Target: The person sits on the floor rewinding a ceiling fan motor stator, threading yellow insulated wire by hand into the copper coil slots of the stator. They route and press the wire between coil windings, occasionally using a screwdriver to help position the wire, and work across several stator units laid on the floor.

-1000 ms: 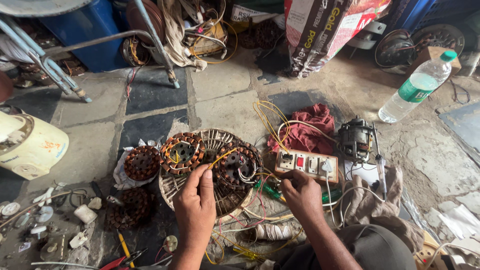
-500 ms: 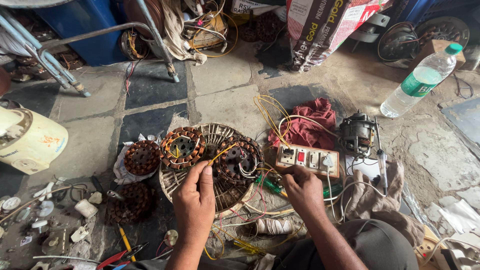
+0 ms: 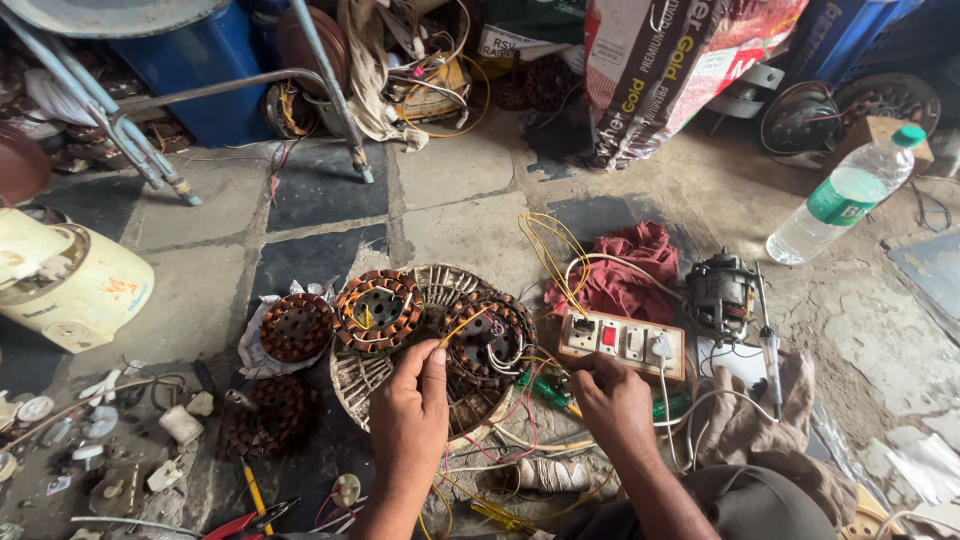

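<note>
My left hand [image 3: 412,415] pinches a thin yellow wire [image 3: 462,326] that leads to a copper-wound fan stator [image 3: 490,335] lying on a round fan grille [image 3: 352,375]. My right hand [image 3: 612,397] is closed on wire ends just in front of a white switch board [image 3: 622,341] with a red switch. A second copper stator [image 3: 377,309] sits on the grille to the left. A green-handled screwdriver [image 3: 545,392] lies between my hands.
More stators [image 3: 297,327] lie at the left, a small motor [image 3: 720,292] and soldering iron [image 3: 768,350] at the right, a red rag [image 3: 625,270] behind the board. A water bottle [image 3: 842,198], a cream appliance [image 3: 65,282] and stool legs [image 3: 150,160] stand around.
Both hands stay at the stator and the switch board; my left hand has shifted slightly right along the yellow wire. The camera view has drifted a little.
</note>
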Motion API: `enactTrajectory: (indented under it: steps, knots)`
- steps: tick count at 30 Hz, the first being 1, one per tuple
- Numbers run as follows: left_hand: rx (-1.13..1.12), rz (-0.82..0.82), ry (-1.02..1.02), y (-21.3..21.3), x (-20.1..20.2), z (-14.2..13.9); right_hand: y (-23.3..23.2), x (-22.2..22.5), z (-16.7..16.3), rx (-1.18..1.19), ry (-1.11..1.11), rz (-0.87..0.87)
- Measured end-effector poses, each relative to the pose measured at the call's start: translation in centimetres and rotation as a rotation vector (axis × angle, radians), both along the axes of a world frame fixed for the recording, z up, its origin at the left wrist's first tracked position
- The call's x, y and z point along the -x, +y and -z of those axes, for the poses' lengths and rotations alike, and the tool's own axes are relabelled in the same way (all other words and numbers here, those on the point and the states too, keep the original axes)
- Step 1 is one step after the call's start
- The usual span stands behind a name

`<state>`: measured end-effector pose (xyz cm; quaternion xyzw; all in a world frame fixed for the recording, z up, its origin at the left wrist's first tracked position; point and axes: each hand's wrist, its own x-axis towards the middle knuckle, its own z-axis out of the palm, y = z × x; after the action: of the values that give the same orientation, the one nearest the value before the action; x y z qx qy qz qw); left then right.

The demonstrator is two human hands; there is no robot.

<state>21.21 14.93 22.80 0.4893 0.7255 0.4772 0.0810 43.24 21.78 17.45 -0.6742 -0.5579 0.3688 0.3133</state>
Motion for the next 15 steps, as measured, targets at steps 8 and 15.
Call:
enactTrajectory:
  steps: [8, 15]
  knots:
    - [-0.046, 0.016, -0.066, -0.4, 0.0, 0.0, -0.2, 0.0, -0.4, 0.014, -0.024, 0.025]
    - [-0.069, 0.040, -0.027, -1.1, -0.4, -1.3, -0.1, -0.2, -0.2, 0.002, -0.002, -0.008]
